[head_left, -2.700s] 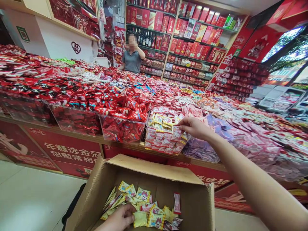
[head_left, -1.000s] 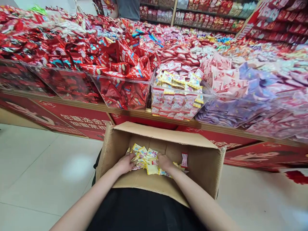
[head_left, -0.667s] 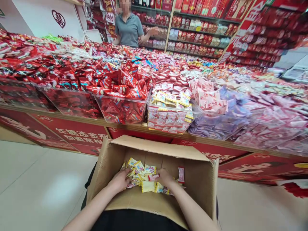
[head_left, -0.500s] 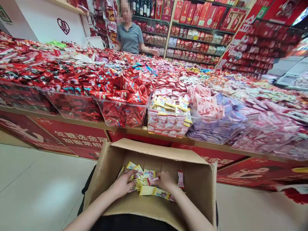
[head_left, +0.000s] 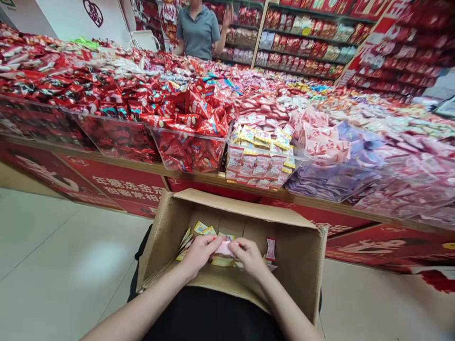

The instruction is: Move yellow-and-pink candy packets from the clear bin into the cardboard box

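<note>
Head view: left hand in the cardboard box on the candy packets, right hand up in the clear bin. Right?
No: the head view shows the right hand also in the cardboard box, on the candy packets beside the left hand, not in the clear bin.

Gold Chinese characters run in two lines on the red panel (head_left: 117, 185) below the counter (head_left: 199, 176) in front of you, reading 年糖选金 above 甜蜜常相, with each line's end hidden behind the cardboard box (head_left: 227, 208). High on the white wall (head_left: 60, 14) at far left is a dark red heart-shaped emblem (head_left: 93, 5), likely the double-happiness character 囍, cut by the top edge. Print on the candy packets (head_left: 222, 249) pressed between your left hand (head_left: 199, 251) and right hand (head_left: 251, 255), on the packets in the clear bin (head_left: 256, 170), and on the red boxes (head_left: 302, 42) shelved at the back is too small or blurred to read.
</note>
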The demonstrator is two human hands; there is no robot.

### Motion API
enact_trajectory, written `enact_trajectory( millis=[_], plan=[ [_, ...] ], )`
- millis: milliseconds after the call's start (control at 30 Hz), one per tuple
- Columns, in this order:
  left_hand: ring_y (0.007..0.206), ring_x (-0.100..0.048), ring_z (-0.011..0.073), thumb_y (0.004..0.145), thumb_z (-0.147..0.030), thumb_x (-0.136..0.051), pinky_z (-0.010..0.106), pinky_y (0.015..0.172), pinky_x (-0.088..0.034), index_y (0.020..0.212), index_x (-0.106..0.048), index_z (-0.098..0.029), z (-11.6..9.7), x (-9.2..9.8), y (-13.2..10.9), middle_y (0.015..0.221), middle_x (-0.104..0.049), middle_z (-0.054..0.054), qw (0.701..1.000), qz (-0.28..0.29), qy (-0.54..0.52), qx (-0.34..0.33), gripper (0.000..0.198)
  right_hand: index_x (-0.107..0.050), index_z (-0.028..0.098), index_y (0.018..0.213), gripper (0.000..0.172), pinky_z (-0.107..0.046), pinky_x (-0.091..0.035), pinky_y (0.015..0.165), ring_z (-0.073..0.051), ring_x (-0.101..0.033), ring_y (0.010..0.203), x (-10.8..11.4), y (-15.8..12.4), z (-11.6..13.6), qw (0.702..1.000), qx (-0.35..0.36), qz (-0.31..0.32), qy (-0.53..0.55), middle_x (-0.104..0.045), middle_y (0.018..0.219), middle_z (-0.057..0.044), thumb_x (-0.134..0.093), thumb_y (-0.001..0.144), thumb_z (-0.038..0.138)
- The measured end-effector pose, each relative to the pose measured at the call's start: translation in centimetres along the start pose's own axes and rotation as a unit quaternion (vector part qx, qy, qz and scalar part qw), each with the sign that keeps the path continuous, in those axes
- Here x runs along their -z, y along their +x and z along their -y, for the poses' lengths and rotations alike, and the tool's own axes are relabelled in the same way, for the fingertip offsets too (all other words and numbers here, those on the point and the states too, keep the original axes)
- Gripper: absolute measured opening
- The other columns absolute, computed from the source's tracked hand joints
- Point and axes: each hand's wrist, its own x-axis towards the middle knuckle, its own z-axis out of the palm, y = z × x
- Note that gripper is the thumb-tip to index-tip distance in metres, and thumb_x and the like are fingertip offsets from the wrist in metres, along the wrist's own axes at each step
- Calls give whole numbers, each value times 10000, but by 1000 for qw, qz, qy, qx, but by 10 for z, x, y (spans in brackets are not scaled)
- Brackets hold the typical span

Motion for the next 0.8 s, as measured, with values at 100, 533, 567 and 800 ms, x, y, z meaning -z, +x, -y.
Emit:
enact_trajectory(
  millis=[100,533,567,800],
  plan=[
    [536,-477,90,727,-449,-498,182,457,-306,832,-624,-129,-7,-5,-4,628,-574,1,998,3,-59,8,359,-586,144,599,316,-214,-357,498,-91,-420,497,0,-3,4,998,-16,-7,65,-485,513,21,-558,654,454],
    [951,-494,154,674,-175,-613,247,813,-387,773,-616,-175,-20,-4,-12,965,-552,26,988,28,-90,-120,100,-630,206,757,151,-283,-443,744,-171,-534,899,-1,-13,4,976,28,-46,211,-562,987,-42,-655,613,246],
    [963,-486,152,667,-156,-616,252,832,-380,821,-603,-187,-22,-5,-13,990,-539,23,987,25,-96,-127,157,-616,211,778,168,-288,-441,758,-167,-534,908,-2,-14,6,973,23,-46,226,-557,1006,-41,-653,616,233],
    [824,-531,126,700,-186,-590,252,746,-426,982,-486,-186,-16,-6,-13,894,-562,20,985,13,-157,-65,301,-486,236,970,369,-286,-429,803,-139,-533,907,-13,-21,16,972,31,-53,227,-549,982,-28,-634,638,171]
  ],
)
